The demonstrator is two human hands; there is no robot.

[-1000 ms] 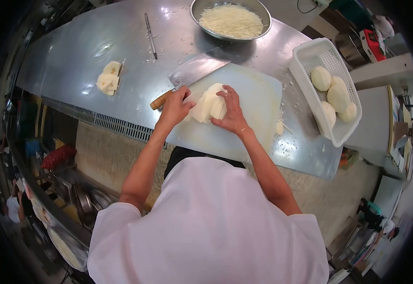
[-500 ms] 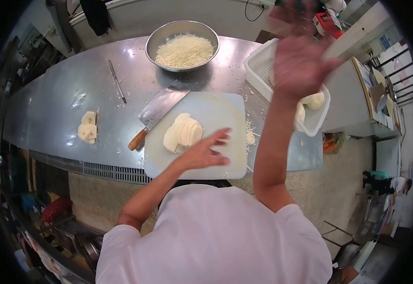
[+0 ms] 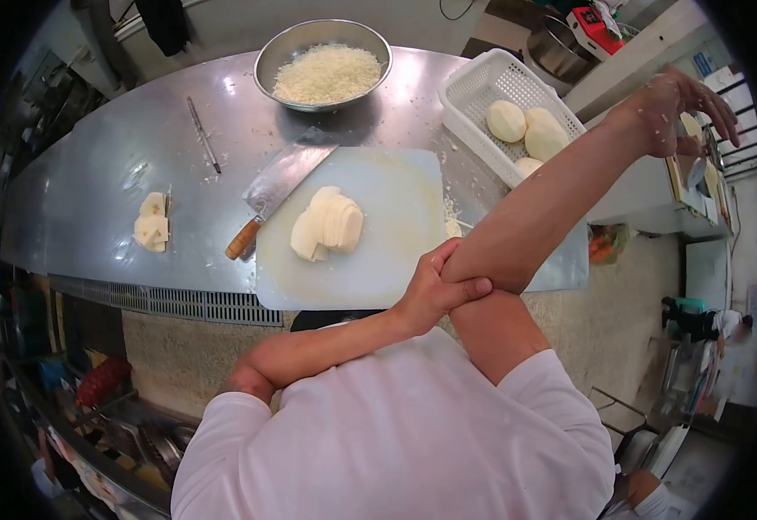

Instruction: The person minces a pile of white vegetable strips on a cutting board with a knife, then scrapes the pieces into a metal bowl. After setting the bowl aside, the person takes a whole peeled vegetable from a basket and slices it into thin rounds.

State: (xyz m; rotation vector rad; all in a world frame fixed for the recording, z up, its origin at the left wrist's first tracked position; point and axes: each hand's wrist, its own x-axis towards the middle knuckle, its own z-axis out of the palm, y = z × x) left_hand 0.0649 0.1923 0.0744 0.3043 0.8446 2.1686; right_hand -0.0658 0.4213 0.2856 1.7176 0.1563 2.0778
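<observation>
My left hand [image 3: 437, 293] is wrapped around my own right arm [image 3: 539, 221] near the elbow. My right hand [image 3: 675, 108] is raised at the upper right, past the basket, with its fingers apart, nothing in it and small pale bits stuck to the skin. A sliced, peeled pale vegetable [image 3: 331, 223] rests on the white cutting board [image 3: 396, 199], its slices leaning together. Along the board's left edge lies a cleaver [image 3: 287, 178] with a wooden handle. Neither hand touches the board or the cleaver.
A steel bowl [image 3: 261, 69] of pale shreds stands at the back of the metal table [image 3: 92, 173]. The white basket [image 3: 465, 95] holds several whole peeled vegetables [image 3: 506, 121]. Cut pieces [image 3: 151, 227] and a thin pen-like rod [image 3: 203, 136] lie left. A person [image 3: 717, 325] is at far right.
My left hand has moved from beside the slices onto my right arm and closed around it. My right hand has swung outward and down to the right. The view has shifted slightly.
</observation>
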